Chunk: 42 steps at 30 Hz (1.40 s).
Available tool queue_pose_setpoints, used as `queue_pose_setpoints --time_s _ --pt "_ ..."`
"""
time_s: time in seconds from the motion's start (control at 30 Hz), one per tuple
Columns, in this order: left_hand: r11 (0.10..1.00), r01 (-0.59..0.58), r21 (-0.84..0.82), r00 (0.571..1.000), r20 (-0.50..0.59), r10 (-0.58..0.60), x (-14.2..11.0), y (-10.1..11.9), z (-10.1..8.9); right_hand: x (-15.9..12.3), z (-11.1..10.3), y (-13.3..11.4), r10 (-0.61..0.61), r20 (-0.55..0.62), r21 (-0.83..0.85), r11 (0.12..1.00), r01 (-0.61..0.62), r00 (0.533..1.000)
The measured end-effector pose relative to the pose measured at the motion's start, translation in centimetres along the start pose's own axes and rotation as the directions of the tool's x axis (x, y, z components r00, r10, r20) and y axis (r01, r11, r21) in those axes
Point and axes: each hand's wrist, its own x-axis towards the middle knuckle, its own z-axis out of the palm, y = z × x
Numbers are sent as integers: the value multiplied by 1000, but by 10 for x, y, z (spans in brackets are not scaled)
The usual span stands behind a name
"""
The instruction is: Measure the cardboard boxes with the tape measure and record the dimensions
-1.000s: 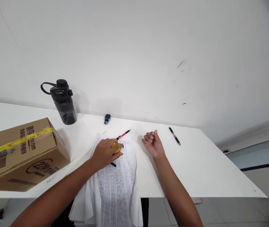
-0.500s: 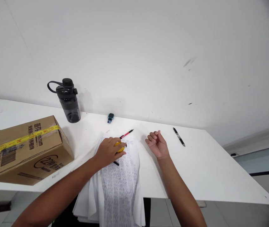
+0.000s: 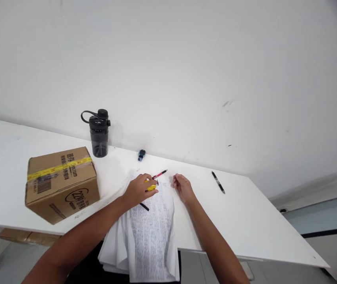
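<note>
My left hand [image 3: 138, 190] rests on a stack of printed white papers [image 3: 150, 232] that hangs over the table's front edge. Its fingers are closed round a small yellow object [image 3: 151, 187]; a thin black piece sticks out below the hand. Just past it lies a red and black pen [image 3: 160, 174]. My right hand [image 3: 182, 186] sits at the papers' right edge, fingers curled loosely downward, holding nothing that I can see.
A taped cardboard box [image 3: 62, 182] stands on the white table [image 3: 245, 225] at the left. A dark water bottle [image 3: 99, 134] and a small blue object [image 3: 141, 154] stand by the wall. A black pen [image 3: 218, 182] lies to the right.
My right hand has come down and left to the papers' edge, its fist loosening. The view has swung, so the box and bottle sit further right. My left hand stays on the yellow object.
</note>
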Motion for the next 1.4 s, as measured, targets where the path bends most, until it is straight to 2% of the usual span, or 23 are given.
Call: queue_pose_setpoints --time_s 0.07,0.17,0.23,0.37,0.47,0.6,0.67,0.77,0.83,0.9,0.97,1.07,1.23,1.4 --pt "999 30 -42 998 -61 -32 1 1 -7 -15 17 -14 -46 40 -43 998 47 998" --pt "996 6 -91 978 -208 -25 3 13 -28 -47 46 -44 -128 180 -79 986 144 975" --pt "997 -58 -52 958 -283 41 2 28 -47 -70 64 -66 -212 271 -132 958 254 939" --pt "978 -176 116 929 -309 204 -9 58 -89 -104 86 -101 -324 308 -244 882 403 895" --pt "949 -196 245 897 -347 275 -24 68 -118 -120 90 -115 -374 253 -238 870 432 892" --pt "894 -227 387 846 -377 378 -45 73 -149 -141 88 -135 -402 106 -107 905 413 909" --pt "853 -259 452 823 -359 440 -53 78 -162 -154 84 -150 -362 162 -77 923 377 918" --pt "784 -324 530 768 -336 545 -59 87 -177 -172 79 -172 -225 334 -117 954 277 915" --pt "750 -361 554 747 -309 588 -61 92 -184 -180 75 -182 -112 432 -169 964 203 895" --pt "728 -381 570 753 -265 602 -61 95 -189 -186 71 -189 -35 495 -212 964 160 868" --pt "712 -391 583 760 -232 607 -61 97 -192 -191 69 -192 -12 507 -254 953 163 862" --pt "695 -413 589 742 -224 632 -59 101 -192 -200 70 -191 -46 484 -359 900 246 874" --pt "662 -484 573 689 -216 691 -54 112 -184 -214 79 -184 -133 457 -536 748 392 879" --pt "674 -491 552 670 -255 697 -50 119 -181 -220 81 -179 -183 409 -501 774 388 894"
